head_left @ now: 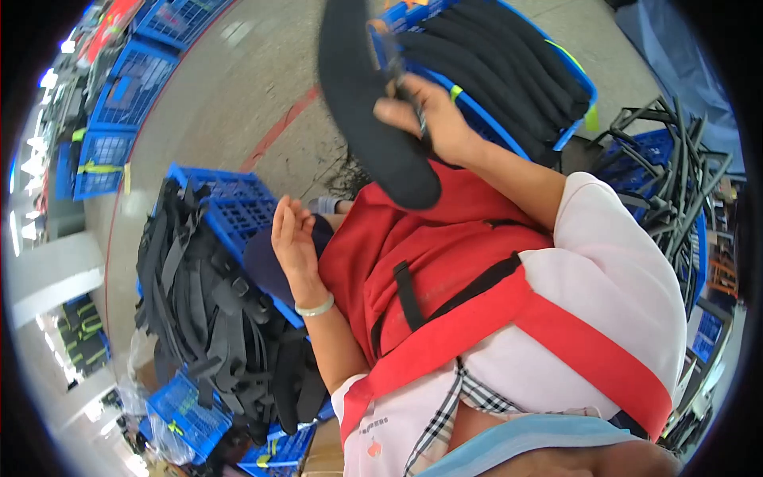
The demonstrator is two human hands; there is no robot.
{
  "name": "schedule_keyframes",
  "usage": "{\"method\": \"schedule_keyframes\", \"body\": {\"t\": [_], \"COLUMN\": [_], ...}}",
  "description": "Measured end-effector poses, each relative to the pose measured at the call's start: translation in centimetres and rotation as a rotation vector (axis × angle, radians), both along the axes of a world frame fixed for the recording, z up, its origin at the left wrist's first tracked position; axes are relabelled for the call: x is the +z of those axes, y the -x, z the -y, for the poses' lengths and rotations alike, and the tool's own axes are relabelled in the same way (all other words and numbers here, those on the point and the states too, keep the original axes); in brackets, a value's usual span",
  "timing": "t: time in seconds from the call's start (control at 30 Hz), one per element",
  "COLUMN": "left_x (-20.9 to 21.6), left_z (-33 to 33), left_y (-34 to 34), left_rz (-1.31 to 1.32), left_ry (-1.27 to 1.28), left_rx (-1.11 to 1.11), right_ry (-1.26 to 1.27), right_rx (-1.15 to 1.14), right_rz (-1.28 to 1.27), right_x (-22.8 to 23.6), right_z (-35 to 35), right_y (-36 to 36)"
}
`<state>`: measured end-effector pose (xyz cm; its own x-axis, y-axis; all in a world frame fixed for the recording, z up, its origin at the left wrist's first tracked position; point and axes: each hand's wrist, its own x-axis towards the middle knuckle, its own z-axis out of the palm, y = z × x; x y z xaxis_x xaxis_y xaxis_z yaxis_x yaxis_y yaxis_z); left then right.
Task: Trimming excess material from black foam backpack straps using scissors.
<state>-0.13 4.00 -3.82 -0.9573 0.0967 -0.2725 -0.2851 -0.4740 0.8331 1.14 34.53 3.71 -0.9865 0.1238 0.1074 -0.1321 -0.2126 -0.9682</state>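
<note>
My right hand (pixel 435 119) is closed at the edge of a long, curved black padded strip (pixel 358 103), which hangs over my red apron (pixel 445 246) with its rounded end downward. A slim dark tool (pixel 404 79) also shows at these fingers; it is blurred, and I cannot make out its kind. My left hand (pixel 294 242) is raised beside the apron with its palm up. Its fingers are loosely bent and apart, and it holds nothing. Nearest to it is a blue crate (pixel 238 207) heaped with black straps and buckles (pixel 214 302).
Ahead to the right, a blue crate (pixel 584 75) holds several black padded strips (pixel 493 67) in rows. Thin black strips (pixel 675 175) stick out of another crate at the far right. Blue mesh crates (pixel 131 87) line the far left, and black scraps (pixel 350 175) litter the floor.
</note>
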Motion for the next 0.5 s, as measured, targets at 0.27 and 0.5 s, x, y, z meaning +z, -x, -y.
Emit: {"method": "schedule_keyframes", "body": {"t": [0.27, 0.5], "left_x": [-0.6, -0.4], "left_z": [-1.9, -2.0], "left_y": [0.0, -1.0], "left_rz": [-0.036, -0.031], "left_ry": [0.088, 0.231], "left_rx": [-0.165, -0.159], "right_ry": [0.262, -0.353], "right_rx": [-0.574, -0.416], "right_rz": [0.099, 0.399], "right_x": [-10.6, -17.1], "right_z": [-10.8, -10.6], "right_y": [3.7, 1.2]}}
